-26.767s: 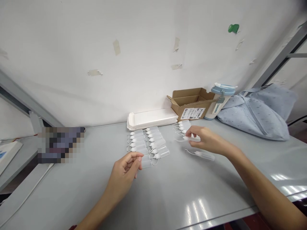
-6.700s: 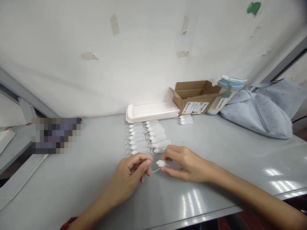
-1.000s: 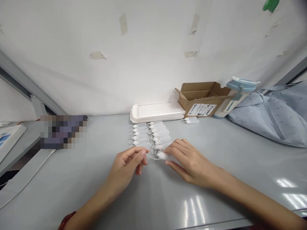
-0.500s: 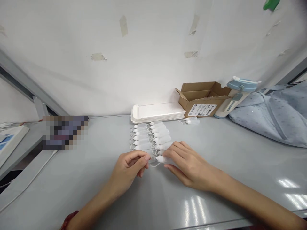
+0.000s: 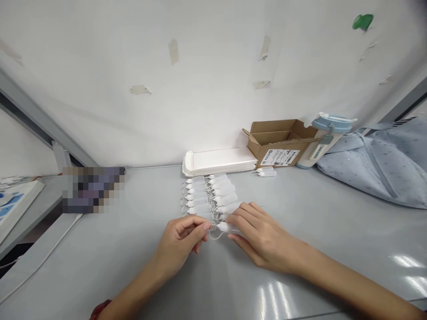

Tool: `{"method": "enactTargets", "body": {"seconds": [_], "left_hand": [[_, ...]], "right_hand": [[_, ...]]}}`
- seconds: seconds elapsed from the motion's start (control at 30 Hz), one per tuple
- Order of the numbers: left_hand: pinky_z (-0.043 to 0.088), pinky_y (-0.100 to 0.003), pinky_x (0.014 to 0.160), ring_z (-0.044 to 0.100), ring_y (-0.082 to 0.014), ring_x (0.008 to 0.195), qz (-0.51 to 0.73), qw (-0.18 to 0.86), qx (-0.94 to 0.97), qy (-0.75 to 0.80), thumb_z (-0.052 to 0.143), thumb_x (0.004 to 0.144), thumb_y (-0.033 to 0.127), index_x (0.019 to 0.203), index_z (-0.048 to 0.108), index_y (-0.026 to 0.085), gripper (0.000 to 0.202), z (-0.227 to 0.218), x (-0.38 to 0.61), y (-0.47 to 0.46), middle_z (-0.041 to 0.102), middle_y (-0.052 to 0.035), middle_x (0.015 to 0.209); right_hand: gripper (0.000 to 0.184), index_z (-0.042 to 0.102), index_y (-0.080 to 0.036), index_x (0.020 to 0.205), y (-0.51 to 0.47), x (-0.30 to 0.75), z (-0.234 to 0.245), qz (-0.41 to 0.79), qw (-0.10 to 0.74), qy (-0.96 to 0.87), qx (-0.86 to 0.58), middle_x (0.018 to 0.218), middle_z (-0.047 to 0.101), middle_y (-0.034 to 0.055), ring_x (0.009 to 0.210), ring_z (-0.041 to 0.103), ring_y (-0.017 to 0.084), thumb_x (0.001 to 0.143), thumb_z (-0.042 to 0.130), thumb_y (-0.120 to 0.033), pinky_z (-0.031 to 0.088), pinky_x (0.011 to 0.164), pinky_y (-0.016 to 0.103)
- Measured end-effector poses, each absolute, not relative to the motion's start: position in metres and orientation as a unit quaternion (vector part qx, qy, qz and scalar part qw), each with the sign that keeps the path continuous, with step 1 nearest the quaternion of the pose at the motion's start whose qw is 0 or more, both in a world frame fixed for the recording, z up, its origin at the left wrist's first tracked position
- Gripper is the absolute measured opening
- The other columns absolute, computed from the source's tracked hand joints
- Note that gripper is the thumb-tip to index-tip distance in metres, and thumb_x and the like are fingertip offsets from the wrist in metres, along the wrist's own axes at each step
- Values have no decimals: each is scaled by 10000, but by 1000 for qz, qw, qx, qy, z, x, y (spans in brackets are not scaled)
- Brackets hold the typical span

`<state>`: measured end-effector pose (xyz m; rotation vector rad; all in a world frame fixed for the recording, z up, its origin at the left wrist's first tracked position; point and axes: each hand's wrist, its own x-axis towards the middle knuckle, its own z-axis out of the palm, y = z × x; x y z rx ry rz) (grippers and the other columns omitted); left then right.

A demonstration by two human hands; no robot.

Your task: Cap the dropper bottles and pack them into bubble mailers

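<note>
Vial: lies left-to-right just in front of vial rows, white cap pointing left. Pinched at body by right hand grip, at loop by left hand grip.

No text can be read in full. A white shipping label with black print and barcode-like blocks is fixed to the front wall of the open brown cardboard box; its characters are too small to be deciphered. Dark lettering is printed vertically on the side of the white tumbler with the light-blue lid; it is blurred and cannot be made out.
</note>
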<state>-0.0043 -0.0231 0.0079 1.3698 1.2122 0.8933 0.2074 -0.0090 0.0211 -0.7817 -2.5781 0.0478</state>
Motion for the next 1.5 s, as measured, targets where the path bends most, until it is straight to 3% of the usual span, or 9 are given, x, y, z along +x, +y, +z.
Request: {"method": "enactTargets", "body": {"seconds": [0.27,0.6,0.9,1.07,1.17,1.3,1.4,1.5], "left_hand": [[383,-203,470,448,-88,471,362,529,570,514,582,789,327,666,648,172,208,7,-3,-24,546,17,569],[381,-201,479,456,-96,498,321,541,591,505,570,804,315,690,654,171,202,2,-2,-26,527,19,577],[372,-205,480,442,-97,493,322,541,590,505,562,804,295,649,630,177,207,2,-2,-27,525,22,572],[367,-213,476,446,-93,470,330,546,579,508,577,786,307,641,634,171,206,4,2,-28,530,23,559],[373,-222,480,447,-85,458,365,575,539,496,584,788,334,804,655,175,175,6,-1,-26,555,23,611],[355,-206,477,432,-65,471,449,580,419,536,590,799,355,1110,555,190,354,10,-17,-16,572,26,717],[339,-191,478,420,-57,485,494,554,369,559,624,780,329,1132,524,191,392,15,-28,-8,564,38,711],[336,-191,473,419,-56,483,504,576,341,545,636,771,301,1170,482,201,439,20,-32,-6,564,41,716]], "right_hand": [[182,573,-92,926,-9,207,19,-25,218,-939,-265,782,549,88,743,456,196,910,397,-137,394,641,322],[250,599,-76,904,-8,207,22,-176,206,-938,-216,807,599,126,783,523,221,899,351,-46,428,635,331],[276,596,-88,849,-11,204,20,-156,230,-938,-205,802,604,129,754,523,210,890,331,-23,456,638,337],[243,583,-81,930,-14,202,15,-101,263,-935,-216,802,611,122,776,545,205,888,349,-31,471,637,312],[225,545,-115,1038,-5,205,11,-42,343,-905,-246,863,618,107,783,557,179,894,379,-67,479,625,281],[158,551,-154,1025,32,211,22,-30,461,-824,-327,882,612,95,838,568,189,876,500,-154,479,706,310],[137,605,-148,933,74,207,37,-18,439,-815,-378,861,609,91,827,556,202,861,543,-248,458,720,335],[168,644,-148,906,111,195,43,53,349,-849,-393,864,637,84,865,536,215,849,556,-278,425,783,359]]}}
